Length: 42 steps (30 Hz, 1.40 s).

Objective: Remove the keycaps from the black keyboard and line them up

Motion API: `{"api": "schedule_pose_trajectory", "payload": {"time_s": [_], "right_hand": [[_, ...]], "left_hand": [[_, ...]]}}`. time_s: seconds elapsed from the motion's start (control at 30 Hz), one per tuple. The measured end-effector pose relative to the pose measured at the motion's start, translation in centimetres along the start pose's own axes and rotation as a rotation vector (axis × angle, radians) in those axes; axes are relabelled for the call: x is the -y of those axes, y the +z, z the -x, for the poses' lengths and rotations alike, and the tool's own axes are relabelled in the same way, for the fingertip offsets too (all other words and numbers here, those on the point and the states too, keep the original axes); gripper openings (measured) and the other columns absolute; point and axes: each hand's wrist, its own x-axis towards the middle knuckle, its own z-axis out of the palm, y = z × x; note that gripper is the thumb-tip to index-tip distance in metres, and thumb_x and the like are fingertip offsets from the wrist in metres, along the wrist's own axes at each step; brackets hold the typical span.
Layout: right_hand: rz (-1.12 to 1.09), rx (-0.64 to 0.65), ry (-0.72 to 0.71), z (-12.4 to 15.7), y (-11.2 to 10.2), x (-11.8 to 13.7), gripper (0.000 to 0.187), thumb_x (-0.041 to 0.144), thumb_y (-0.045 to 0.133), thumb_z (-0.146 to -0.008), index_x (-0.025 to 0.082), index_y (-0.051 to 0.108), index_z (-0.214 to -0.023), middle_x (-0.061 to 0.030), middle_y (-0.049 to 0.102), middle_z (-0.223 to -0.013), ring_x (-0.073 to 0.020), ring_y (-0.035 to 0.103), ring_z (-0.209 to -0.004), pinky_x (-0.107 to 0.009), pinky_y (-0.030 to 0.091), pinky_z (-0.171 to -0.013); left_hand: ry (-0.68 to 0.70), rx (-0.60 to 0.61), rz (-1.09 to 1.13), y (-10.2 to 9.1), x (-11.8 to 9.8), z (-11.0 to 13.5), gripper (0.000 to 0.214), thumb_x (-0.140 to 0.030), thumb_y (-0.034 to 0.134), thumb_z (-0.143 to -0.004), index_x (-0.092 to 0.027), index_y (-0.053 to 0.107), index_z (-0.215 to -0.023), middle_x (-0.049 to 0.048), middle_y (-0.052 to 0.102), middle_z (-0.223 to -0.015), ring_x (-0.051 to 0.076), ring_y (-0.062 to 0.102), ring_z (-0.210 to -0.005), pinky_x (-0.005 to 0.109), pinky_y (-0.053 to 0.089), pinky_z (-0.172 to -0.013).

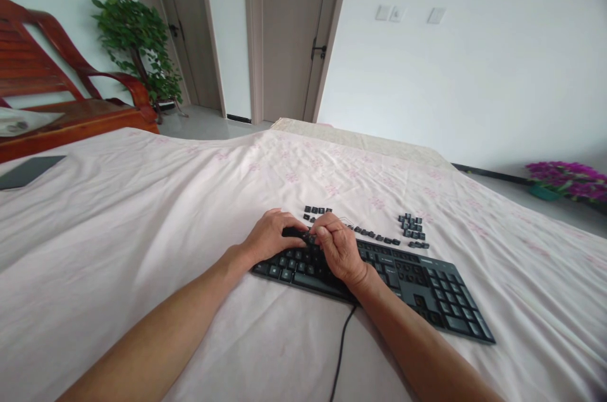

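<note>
Cable, thin and black, was seen at the bottom centre of the frame, leading up to the near edge of the keyboard. The black keyboard was laid slantwise across the lower centre, with bare sockets exposed in its right half. Its upper left part was covered by both hands. The left hand was bent over that end, its thumb and fingers separated by a narrow gap; whether anything was gripped could not be told. The right hand was closed tightly, its fingertips pinched together just beside the left thumb; what was held between them was too small to tell.

Beyond the keyboard, loose keycaps were gathered in a cluster right of centre, and others were lined up behind the hands. All were supported by a pale cloth printed with pink flowers. A dark flat panel was cut off by the left edge.

Farther back, a wooden bench and a leafy plant were placed at upper left, purple flowers at right, and a grey door at top centre.
</note>
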Motion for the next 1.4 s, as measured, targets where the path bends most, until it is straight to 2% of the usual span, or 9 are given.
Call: {"api": "schedule_pose_trajectory", "payload": {"time_s": [0.17, 0.4, 0.63, 0.73, 0.87, 0.93, 1.03, 1.2, 1.4], "right_hand": [[-0.049, 0.004, -0.021, 0.1, 0.3, -0.3, 0.027, 0.031, 0.038, -0.096, 0.02, 0.056, -0.079, -0.0055, 0.059, -0.079, -0.017, 0.057, -0.074, -0.033, 0.049, -0.071], [-0.045, 0.022, -0.062, 0.2, 0.3, -0.2, 0.028, 0.029, 0.036, -0.096, 0.021, 0.056, -0.077, -0.0064, 0.06, -0.083, -0.0187, 0.057, -0.082, -0.035, 0.047, -0.078], [0.008, -0.001, -0.077, 0.2, 0.2, 0.0, 0.024, 0.029, 0.036, -0.095, 0.021, 0.058, -0.087, -0.0066, 0.058, -0.086, -0.0191, 0.056, -0.084, -0.036, 0.048, -0.079], [0.07, -0.05, -0.06, 0.2, -0.1, 0.3, 0.023, 0.027, 0.036, -0.095, 0.022, 0.058, -0.089, -0.0075, 0.059, -0.091, -0.0199, 0.056, -0.088, -0.037, 0.046, -0.083], [0.22, -0.104, -0.03, 0.2, -0.5, 0.7, 0.024, 0.024, 0.033, -0.096, 0.021, 0.055, -0.085, -0.0086, 0.059, -0.097, -0.0212, 0.054, -0.093, -0.038, 0.042, -0.088], [0.272, -0.067, -0.021, 0.1, -0.5, 0.7, 0.025, 0.023, 0.031, -0.096, 0.021, 0.054, -0.086, -0.0079, 0.059, -0.089, -0.0208, 0.054, -0.088, -0.036, 0.043, -0.083], [0.357, 0.004, -0.011, -0.2, -0.2, 0.5, 0.026, 0.023, 0.031, -0.097, 0.02, 0.055, -0.088, -0.0073, 0.058, -0.083, -0.0202, 0.054, -0.08, -0.033, 0.043, -0.075], [0.5, 0.06, 0.025, -0.6, 0.3, 0.2, 0.02, 0.029, 0.043, -0.094, 0.022, 0.061, -0.09, -0.0064, 0.059, -0.084, -0.0194, 0.055, -0.081, -0.03, 0.041, -0.072], [0.478, 0.065, 0.058, -0.4, 0.4, 0.1, 0.018, 0.034, 0.051, -0.091, 0.023, 0.065, -0.085, -0.0035, 0.062, -0.084, -0.0169, 0.057, -0.081, -0.026, 0.04, -0.069]], "left_hand": [[-0.001, 0.004, 0.007, 0.0, -0.1, 0.1, 0.016, -0.035, 0.07, -0.073, -0.031, 0.072, -0.089, -0.0019, 0.072, -0.093, 0.02, 0.063, -0.091, 0.043, 0.017, -0.111], [0.014, -0.027, -0.038, 0.1, 0.0, 0.2, 0.014, -0.036, 0.067, -0.076, -0.029, 0.072, -0.088, -0.0015, 0.073, -0.091, 0.02, 0.063, -0.09, 0.043, 0.015, -0.112], [-0.091, -0.084, 0.084, 0.5, 0.4, 0.2, 0.013, -0.033, 0.068, -0.073, -0.027, 0.072, -0.084, -0.0023, 0.073, -0.087, 0.019, 0.065, -0.082, 0.044, 0.015, -0.113], [-0.15, -0.119, 0.171, 0.5, 0.5, 0.2, 0.014, -0.032, 0.066, -0.073, -0.025, 0.072, -0.083, -0.001, 0.073, -0.082, 0.018, 0.065, -0.077, 0.044, 0.024, -0.11], [-0.235, -0.143, 0.333, 0.6, 0.8, 0.2, 0.022, -0.031, 0.067, -0.072, -0.018, 0.071, -0.089, 0.0044, 0.072, -0.084, 0.02, 0.065, -0.08, 0.035, 0.048, -0.084], [-0.26, -0.15, 0.401, 0.6, 0.9, 0.2, 0.025, -0.031, 0.068, -0.072, -0.016, 0.069, -0.092, 0.0054, 0.071, -0.084, 0.02, 0.066, -0.081, 0.032, 0.05, -0.08], [-0.25, -0.172, 0.459, 0.6, 1.0, 0.2, 0.027, -0.029, 0.071, -0.07, -0.015, 0.067, -0.094, 0.0059, 0.071, -0.088, 0.019, 0.065, -0.086, 0.032, 0.05, -0.084], [-0.195, -0.212, 0.477, 0.5, 0.7, 0.2, 0.031, -0.028, 0.071, -0.071, -0.015, 0.063, -0.098, 0.0055, 0.07, -0.09, 0.019, 0.065, -0.086, 0.031, 0.049, -0.085], [-0.11, -0.163, 0.42, 0.4, 0.5, 0.4, 0.033, -0.028, 0.072, -0.07, -0.015, 0.062, -0.099, 0.0046, 0.07, -0.087, 0.018, 0.065, -0.086, 0.03, 0.048, -0.085]]}}
